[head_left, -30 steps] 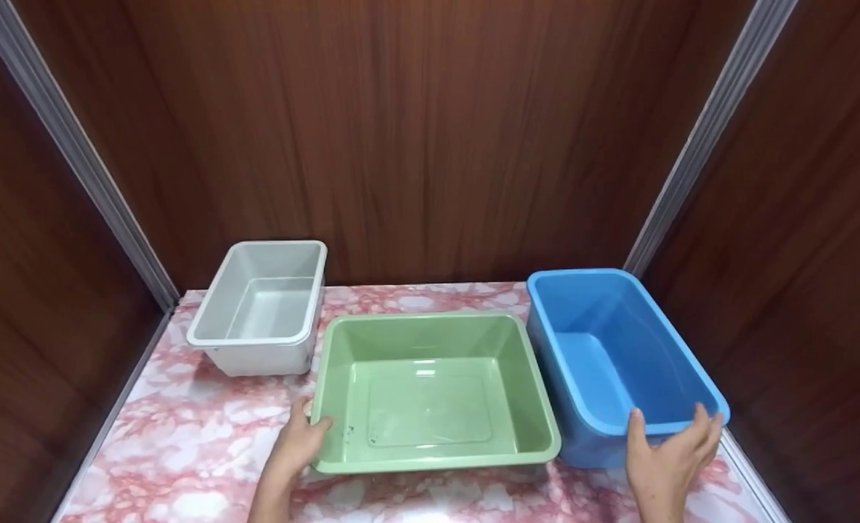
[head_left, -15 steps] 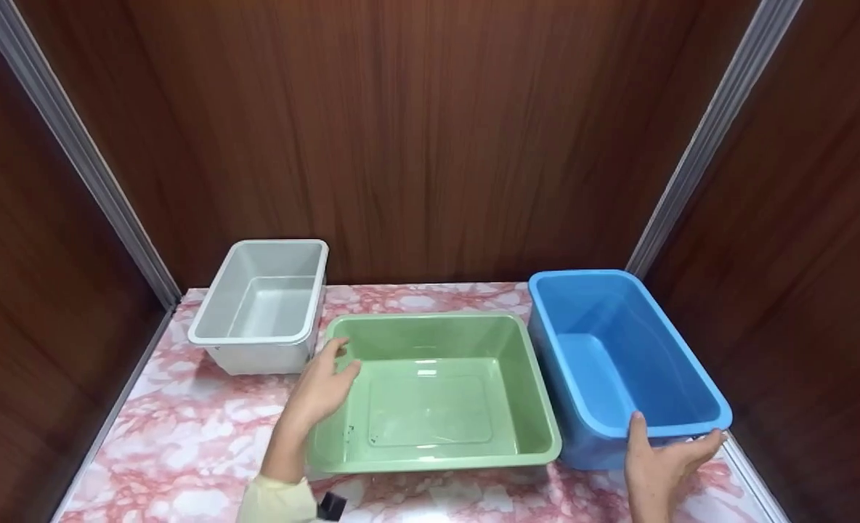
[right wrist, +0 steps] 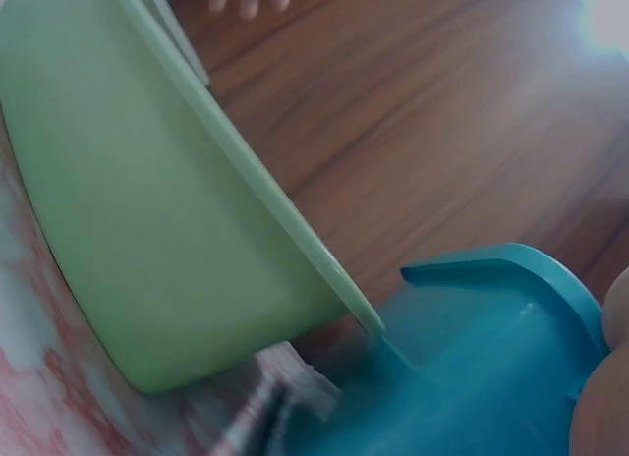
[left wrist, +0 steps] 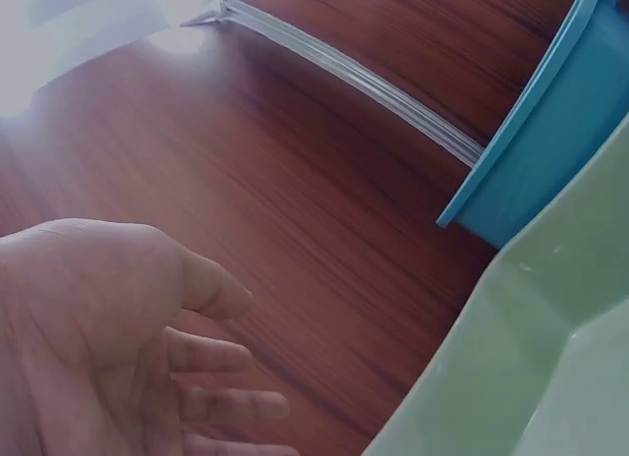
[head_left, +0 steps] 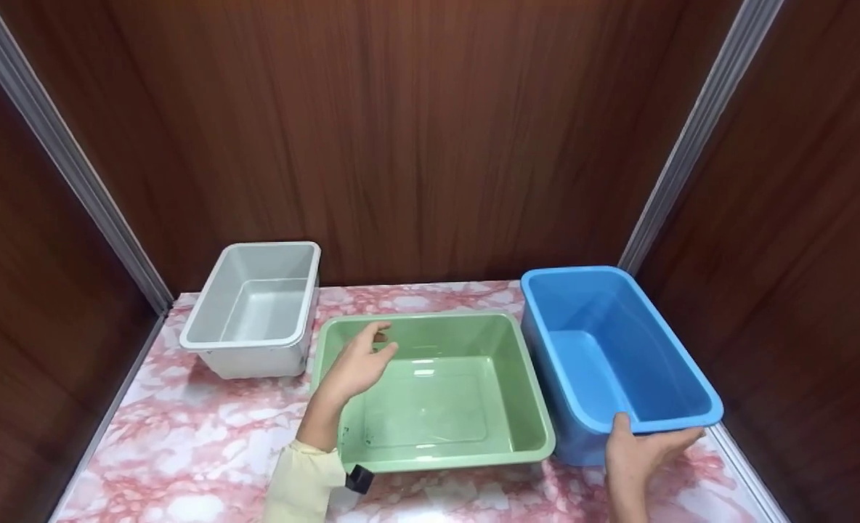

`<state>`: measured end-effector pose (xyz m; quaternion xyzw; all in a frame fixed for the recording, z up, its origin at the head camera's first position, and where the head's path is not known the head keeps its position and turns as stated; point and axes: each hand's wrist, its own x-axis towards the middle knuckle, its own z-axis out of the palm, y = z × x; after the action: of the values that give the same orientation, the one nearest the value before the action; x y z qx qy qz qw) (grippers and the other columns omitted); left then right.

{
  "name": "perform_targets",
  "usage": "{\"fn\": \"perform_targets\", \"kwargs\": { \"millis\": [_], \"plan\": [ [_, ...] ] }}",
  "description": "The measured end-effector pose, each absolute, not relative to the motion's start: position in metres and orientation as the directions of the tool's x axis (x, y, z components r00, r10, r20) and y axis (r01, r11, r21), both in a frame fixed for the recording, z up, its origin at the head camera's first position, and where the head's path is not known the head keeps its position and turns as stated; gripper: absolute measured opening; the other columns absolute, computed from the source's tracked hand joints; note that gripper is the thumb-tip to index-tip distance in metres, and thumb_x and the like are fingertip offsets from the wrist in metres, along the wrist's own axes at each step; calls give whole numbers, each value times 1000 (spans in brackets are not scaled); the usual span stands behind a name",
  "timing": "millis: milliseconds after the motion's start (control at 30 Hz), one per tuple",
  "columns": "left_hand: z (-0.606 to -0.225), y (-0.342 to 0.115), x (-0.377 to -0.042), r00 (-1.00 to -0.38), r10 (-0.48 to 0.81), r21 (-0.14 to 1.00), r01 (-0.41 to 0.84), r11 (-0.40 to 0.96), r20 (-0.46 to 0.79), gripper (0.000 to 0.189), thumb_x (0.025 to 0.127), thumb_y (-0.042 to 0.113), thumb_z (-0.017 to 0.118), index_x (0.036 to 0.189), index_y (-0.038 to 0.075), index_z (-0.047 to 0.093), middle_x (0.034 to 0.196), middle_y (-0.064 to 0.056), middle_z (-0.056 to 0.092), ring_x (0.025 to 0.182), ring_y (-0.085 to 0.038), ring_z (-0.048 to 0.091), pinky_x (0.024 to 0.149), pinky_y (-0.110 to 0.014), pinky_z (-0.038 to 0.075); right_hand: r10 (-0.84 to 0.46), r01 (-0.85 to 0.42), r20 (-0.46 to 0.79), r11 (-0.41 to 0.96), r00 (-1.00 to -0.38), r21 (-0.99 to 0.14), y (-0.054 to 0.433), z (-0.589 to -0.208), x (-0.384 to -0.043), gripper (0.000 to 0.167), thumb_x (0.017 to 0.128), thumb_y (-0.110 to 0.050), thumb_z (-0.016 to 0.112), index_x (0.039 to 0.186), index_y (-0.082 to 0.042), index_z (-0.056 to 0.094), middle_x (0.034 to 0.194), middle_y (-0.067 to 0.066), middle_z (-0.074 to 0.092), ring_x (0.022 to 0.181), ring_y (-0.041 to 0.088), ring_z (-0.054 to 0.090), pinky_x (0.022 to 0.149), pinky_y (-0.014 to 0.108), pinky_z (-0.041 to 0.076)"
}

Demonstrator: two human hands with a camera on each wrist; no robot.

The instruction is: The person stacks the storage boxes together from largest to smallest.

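Observation:
My left hand [head_left: 361, 365] hovers over the left part of a pale green plastic basin [head_left: 430, 459], fingers loosely extended and holding nothing. In the left wrist view, its palm and spread fingers show beside the basin's green wall [left wrist: 491, 377]. At the near end of a deeper blue plastic tub [head_left: 575, 392], my right hand [head_left: 635, 461] has its thumb over the rim and its fingers just below the rim outside, pinching it. Only an edge of that hand [right wrist: 601, 407] appears in the right wrist view, right against the tub's rim.
A smaller white-grey tub [head_left: 245, 359] stands at the back left. All three containers sit on a red-and-white marbled tabletop [head_left: 205, 436]. Brown wood-grain panels [head_left: 415, 145] enclose the back and sides, with metal strips [head_left: 691, 138] at the corners. The blue tub stands close beside the green basin.
My left hand left the green basin's left rim and moved up and right over the basin. My right fingers dropped from above the blue tub's rim to below it. The tubs look unmoved.

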<state>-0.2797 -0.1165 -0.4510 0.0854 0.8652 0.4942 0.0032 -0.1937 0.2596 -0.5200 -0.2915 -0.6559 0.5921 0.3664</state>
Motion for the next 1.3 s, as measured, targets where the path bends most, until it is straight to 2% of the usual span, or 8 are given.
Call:
{"fn": "perform_targets", "kwargs": {
  "millis": [200, 400, 633, 800, 933, 1167, 1300],
  "plan": [
    [-453, -103, -294, -974, 213, 887, 160, 434, 72, 42, 98, 18, 54, 137, 3, 51, 125, -18, 57, 114, -30, 55, 92, -45, 46, 821, -27, 61, 55, -567, -998, 258, -519, -197, 106, 85, -1, 59, 150, -11, -24, 158, 6, -23, 138, 2, -16, 106, 15, -6],
    [-442, -85, -306, -950, 313, 915, 143, 377, 20, 44, 98, 18, 53, 138, 1, 48, 130, -17, 53, 118, -29, 51, 94, -43, 45, 825, -53, 72, 51, -560, -997, 257, -521, -197, 105, 83, 1, 58, 151, -11, -20, 159, 5, -18, 139, 1, -11, 106, 14, -5],
    [-425, -57, -335, -922, 388, 884, 179, 431, -3, 47, 97, 15, 53, 140, 1, 46, 137, -17, 51, 124, -29, 48, 100, -40, 42, 813, -81, 105, 72, -573, -994, 257, -525, -199, 103, 82, 1, 59, 153, -9, -15, 160, 6, -13, 140, 2, -5, 107, 13, -3],
    [-417, -33, -361, -895, 447, 855, 230, 464, -2, 50, 94, 13, 53, 142, -1, 43, 138, -20, 49, 127, -31, 46, 102, -39, 39, 799, -118, 107, 45, -592, -992, 257, -524, -200, 103, 82, 4, 58, 153, -11, -14, 160, 6, -11, 140, 5, 0, 109, 16, 3],
    [-413, -15, -381, -881, 473, 820, 255, 513, -23, 52, 93, 12, 53, 142, -2, 42, 140, -20, 47, 128, -30, 45, 103, -37, 38, 790, -132, 109, 35, -603, -991, 256, -525, -198, 102, 82, 6, 58, 154, -12, -13, 160, 9, -6, 141, 11, 7, 112, 21, 8],
    [-410, 3, -410, -894, 448, 712, 301, 634, -22, 51, 95, 14, 51, 142, -3, 42, 143, -17, 46, 131, -25, 42, 106, -33, 35, 756, -180, 107, -14, -646, -984, 250, -528, -204, 103, 83, 7, 59, 155, -19, -10, 160, 10, 3, 139, 20, 18, 113, 33, 20],
    [-412, 24, -422, -886, 463, 633, 353, 689, -10, 49, 97, 20, 50, 142, -1, 44, 141, -15, 49, 130, -23, 44, 106, -28, 34, 781, -200, 139, 18, -609, -980, 250, -531, -201, 101, 80, 10, 58, 155, -14, -4, 157, 17, 11, 136, 23, 24, 112, 31, 21]
  ]
}}
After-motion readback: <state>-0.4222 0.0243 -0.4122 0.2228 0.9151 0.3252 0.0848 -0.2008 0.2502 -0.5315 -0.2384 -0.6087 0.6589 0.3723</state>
